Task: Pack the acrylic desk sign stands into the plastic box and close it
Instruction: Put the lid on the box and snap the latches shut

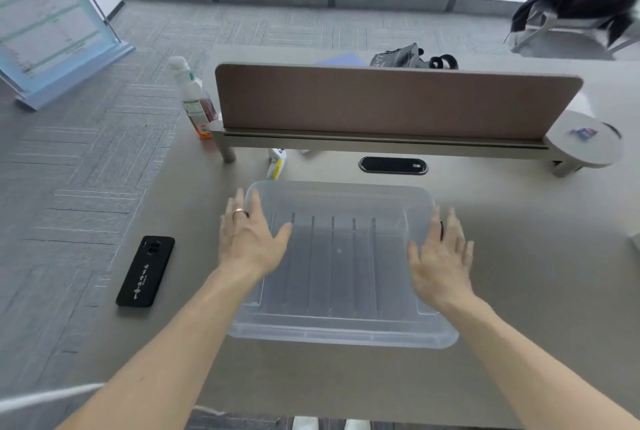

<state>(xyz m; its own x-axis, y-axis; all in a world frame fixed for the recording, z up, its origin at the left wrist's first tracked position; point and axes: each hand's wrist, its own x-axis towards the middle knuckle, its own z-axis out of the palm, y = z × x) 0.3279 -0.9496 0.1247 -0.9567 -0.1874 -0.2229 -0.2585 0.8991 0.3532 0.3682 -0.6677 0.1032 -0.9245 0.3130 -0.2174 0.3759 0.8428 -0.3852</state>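
A clear plastic box (341, 329) sits on the desk in front of me with its translucent lid on top. Through the lid I see several upright clear acrylic stands (332, 256) lined up in a row inside. My left hand (251, 239) lies flat with spread fingers on the lid's left side. On the lid's right side, my right hand (441, 259) rests flat in the same way. Neither hand grips anything.
A black phone (145, 271) lies left of the box. A drink bottle (195, 102) stands at the desk's far left by a brown divider screen (394, 102). A cable port (393, 165) and a small white-yellow object (277, 161) sit behind the box.
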